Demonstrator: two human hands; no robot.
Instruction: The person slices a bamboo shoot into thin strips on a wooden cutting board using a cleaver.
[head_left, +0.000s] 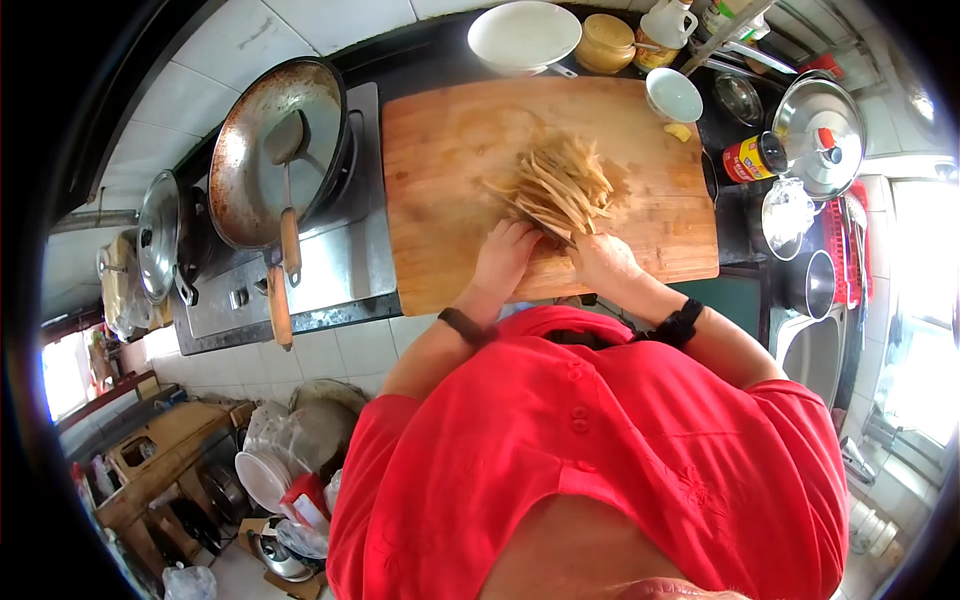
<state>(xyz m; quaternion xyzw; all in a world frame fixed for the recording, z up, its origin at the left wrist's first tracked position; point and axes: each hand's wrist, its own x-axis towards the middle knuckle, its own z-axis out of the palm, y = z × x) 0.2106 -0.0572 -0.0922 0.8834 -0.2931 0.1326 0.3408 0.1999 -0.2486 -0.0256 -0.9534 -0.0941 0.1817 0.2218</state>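
On the wooden cutting board (450, 210), a pile of thin pale-brown strips (562, 184) lies just beyond a knife blade (546, 226). My right hand (606, 261) is closed at the near right end of the knife; its fingers hide the handle. My left hand (504, 256) is at the near side of the blade, with bent fingertips close to or touching it. Whether those fingers pinch anything cannot be seen. A small yellow piece (677, 132) lies at the board's far right, beside a white bowl (674, 95).
Left of the board, a wok (247, 172) holding a metal ladle (285, 139) sits on the gas stove (345, 270). A large white bowl (524, 36) and a tan pot (604, 43) stand behind the board. To the right are a jar (754, 157), a lidded pan (817, 127) and a sink (810, 352).
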